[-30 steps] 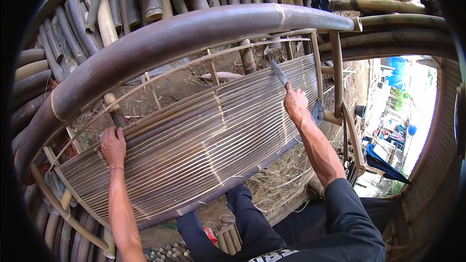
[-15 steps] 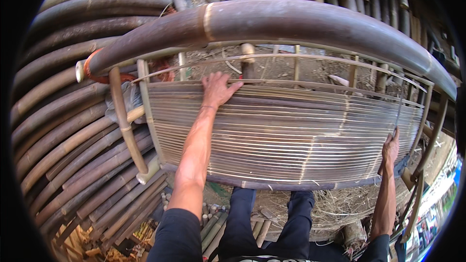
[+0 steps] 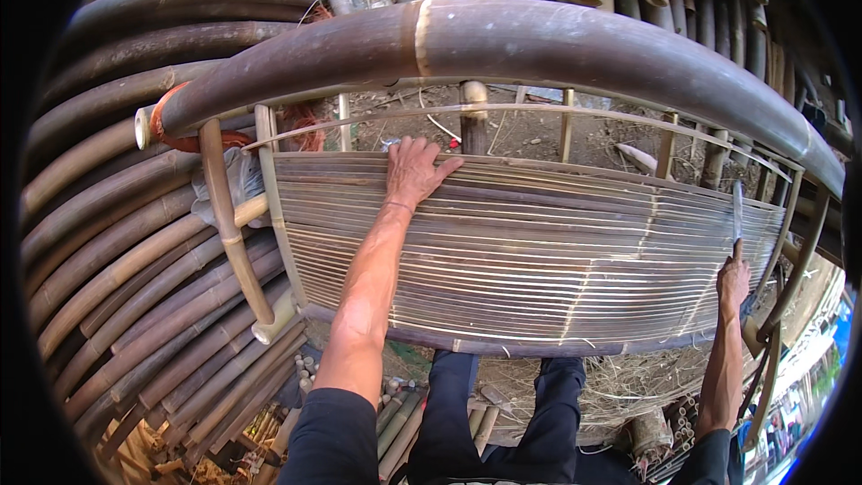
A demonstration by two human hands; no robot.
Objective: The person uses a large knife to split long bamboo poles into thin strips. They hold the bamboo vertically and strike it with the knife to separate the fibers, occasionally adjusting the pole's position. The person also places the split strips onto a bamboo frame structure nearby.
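A panel of long, thin bamboo slats lies side by side across a bamboo frame before me. My left hand rests palm down on its far edge, left of the middle. The fingers point away from me, with the thumb stretched out to the right. Near the panel's right end, my right hand is closed round the handle of a knife. Its narrow blade points away from me over the slats. A loose-looking bamboo strip bows across the opening beyond the panel. The knife handle is mostly hidden in my fist.
A thick, dark bamboo pole spans the far side of the frame. Long bamboo poles are stacked at the left, and more stand at the back. Red-orange cord wraps the pole's left end. Dry straw covers ground near my legs.
My right hand has drawn slightly nearer to me, and more of the blade's flat shows. The far strip now lies closer against the slats. My left hand stays on the edge.
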